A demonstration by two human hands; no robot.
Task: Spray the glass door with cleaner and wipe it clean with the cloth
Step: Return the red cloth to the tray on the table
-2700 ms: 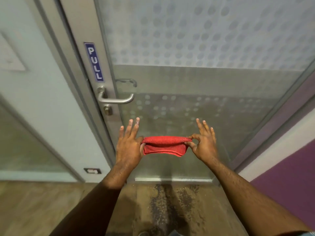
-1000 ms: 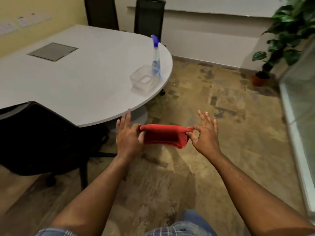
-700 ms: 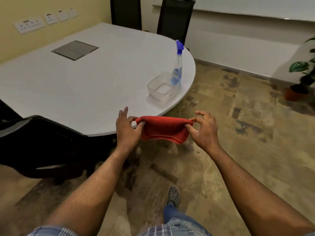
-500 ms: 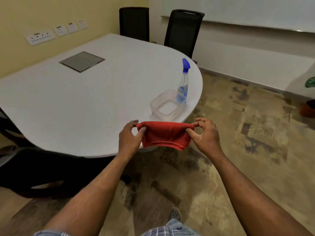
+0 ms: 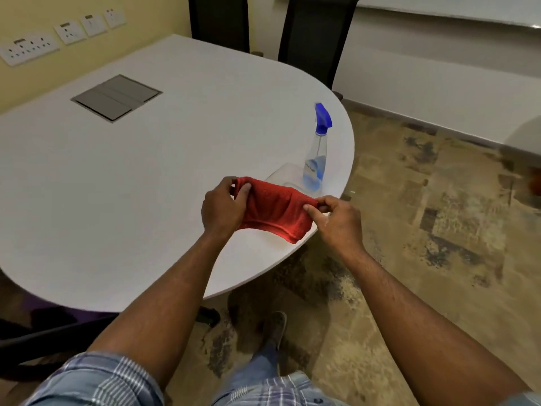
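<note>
A folded red cloth (image 5: 275, 210) hangs between my two hands above the near right edge of the white table (image 5: 123, 183). My left hand (image 5: 224, 208) pinches its left end and my right hand (image 5: 336, 219) pinches its right end. Just behind the cloth stands a clear spray bottle (image 5: 316, 159) with a blue trigger head and a little blue liquid. It sits beside a clear plastic container (image 5: 285, 175), mostly hidden by the cloth. The glass door is out of view.
Two black chairs (image 5: 316, 33) stand at the table's far side, and another chair (image 5: 44, 341) is at the near left. A grey hatch (image 5: 117, 96) is set in the tabletop. Wall sockets (image 5: 58, 36) line the yellow wall. Mottled floor (image 5: 424, 230) lies to the right.
The view swung from the glass door to the table, which has come closer. Both hands kept hold of the red cloth and now hold it over the table's edge, near the spray bottle.
</note>
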